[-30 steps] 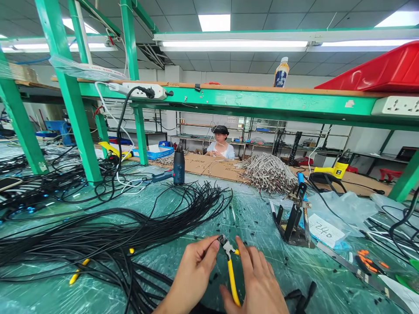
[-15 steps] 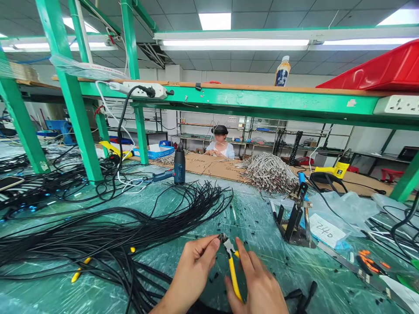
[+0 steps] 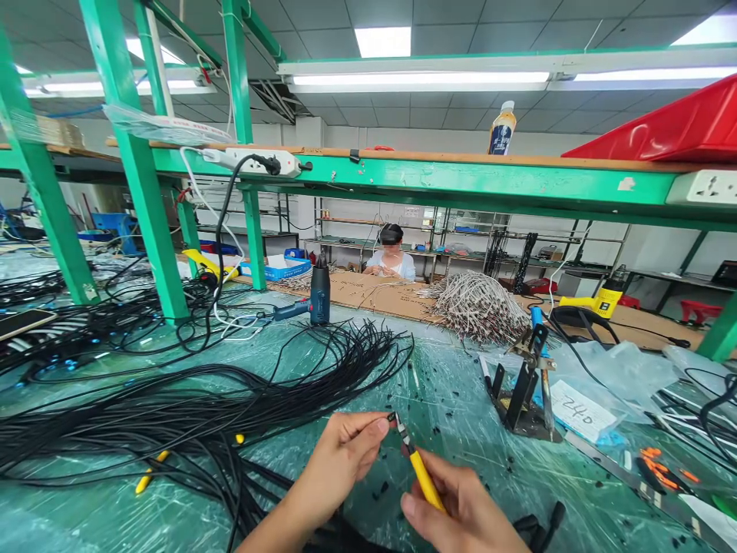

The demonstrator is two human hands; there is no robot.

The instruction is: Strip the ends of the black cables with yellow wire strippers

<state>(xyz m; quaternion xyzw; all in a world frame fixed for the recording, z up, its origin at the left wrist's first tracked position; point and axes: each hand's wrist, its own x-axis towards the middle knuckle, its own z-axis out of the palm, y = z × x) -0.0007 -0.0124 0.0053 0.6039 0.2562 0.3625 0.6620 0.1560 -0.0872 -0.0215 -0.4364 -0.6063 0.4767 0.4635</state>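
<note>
My left hand (image 3: pixel 345 453) pinches a small black piece (image 3: pixel 392 417), which looks like a cable end, between thumb and forefinger. My right hand (image 3: pixel 454 499) is wrapped round yellow-handled cutting pliers (image 3: pixel 424 478), turned edge-on. The pliers' metal tip is right beside the black piece; whether they touch I cannot tell. A large bundle of black cables (image 3: pixel 230 392) lies to the left and runs beneath my left forearm. Thicker black cable ends (image 3: pixel 544 526) lie by my right hand.
A blue heat gun (image 3: pixel 320 292) stands behind the cables. At right are a metal stand (image 3: pixel 527 392), a paper marked 240 (image 3: pixel 580 408) and orange-handled cutters (image 3: pixel 659 470). A pile of white cables (image 3: pixel 477 307) lies farther back, near a seated person (image 3: pixel 391 257). Another yellow-handled tool (image 3: pixel 150 472) lies left.
The pliers have rotated in my right hand from showing their flat face to edge-on, and my right hand has turned and shifted slightly lower. My left hand keeps its pinch.
</note>
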